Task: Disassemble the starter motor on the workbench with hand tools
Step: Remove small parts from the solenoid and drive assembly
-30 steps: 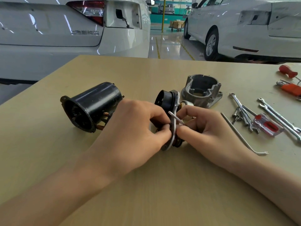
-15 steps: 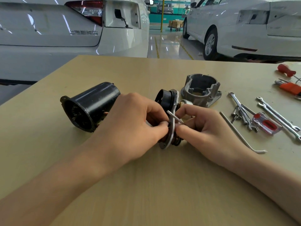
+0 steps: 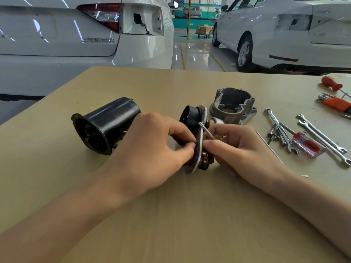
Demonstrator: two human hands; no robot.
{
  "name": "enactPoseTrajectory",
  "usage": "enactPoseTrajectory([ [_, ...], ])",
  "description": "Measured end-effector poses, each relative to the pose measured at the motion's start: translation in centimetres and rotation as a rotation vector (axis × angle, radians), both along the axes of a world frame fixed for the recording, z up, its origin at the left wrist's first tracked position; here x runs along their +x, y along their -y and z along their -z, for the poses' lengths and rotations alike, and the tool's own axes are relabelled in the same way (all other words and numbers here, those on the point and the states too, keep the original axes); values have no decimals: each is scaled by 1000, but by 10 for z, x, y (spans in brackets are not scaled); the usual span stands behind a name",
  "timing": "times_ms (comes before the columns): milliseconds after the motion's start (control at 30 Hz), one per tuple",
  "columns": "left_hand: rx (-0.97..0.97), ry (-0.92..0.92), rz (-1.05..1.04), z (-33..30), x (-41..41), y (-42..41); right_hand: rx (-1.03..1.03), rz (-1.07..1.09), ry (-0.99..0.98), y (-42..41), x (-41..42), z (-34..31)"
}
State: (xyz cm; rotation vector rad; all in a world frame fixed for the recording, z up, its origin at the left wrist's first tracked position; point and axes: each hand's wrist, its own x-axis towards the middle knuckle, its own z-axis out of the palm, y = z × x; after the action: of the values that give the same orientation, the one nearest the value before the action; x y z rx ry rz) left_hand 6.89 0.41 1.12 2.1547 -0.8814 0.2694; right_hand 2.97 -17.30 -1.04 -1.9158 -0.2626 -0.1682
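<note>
Both hands close on one part at the middle of the pale wooden workbench [image 3: 171,215]: the left hand [image 3: 152,154] pinches the edge of a thin grey metal end plate [image 3: 197,150] between thumb and curled fingers, and the right hand [image 3: 239,149] curls its fingers round the far side of the same assembly, thumb laid toward the plate. That plate stands on edge, tilted, with a round black plastic cap [image 3: 190,118] behind it and a copper-coloured cylindrical part [image 3: 204,158] showing just under the fingers. A slim silver metal rod [image 3: 207,132] crosses the plate at a slant – its far tip rests near the plate's upper edge, its near end disappears among the right hand's fingers, so how it is held cannot be told.

Left of the hands a black cylindrical motor housing [image 3: 106,126] lies on its side, open flanged end toward the camera, just beside the left knuckles. Behind the assembly stands a grey cast-metal nose housing [image 3: 233,107], opening upward. To the right lie silver open-ended spanners [image 3: 322,137], a clear-handled screwdriver with a red core [image 3: 308,145] and, farther back, a red-handled screwdriver [image 3: 331,83] and orange-handled pliers [image 3: 337,104] – all apart from the hands. Beyond the bench stand two white cars [image 3: 76,35]
</note>
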Motion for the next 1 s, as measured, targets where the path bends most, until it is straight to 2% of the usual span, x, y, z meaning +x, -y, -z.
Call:
enactPoseTrajectory([
  [333, -32, -103, -40, -3, -3, 6, 39, -9, 15, 2, 0, 0],
  [733, 93, -96, -28, -6, 2, 1, 7, -27, -84, 3, -2, -6],
  [1000, 88, -46, -10, -7, 0, 5, -101, -3, 101, -2, -4, -6],
])
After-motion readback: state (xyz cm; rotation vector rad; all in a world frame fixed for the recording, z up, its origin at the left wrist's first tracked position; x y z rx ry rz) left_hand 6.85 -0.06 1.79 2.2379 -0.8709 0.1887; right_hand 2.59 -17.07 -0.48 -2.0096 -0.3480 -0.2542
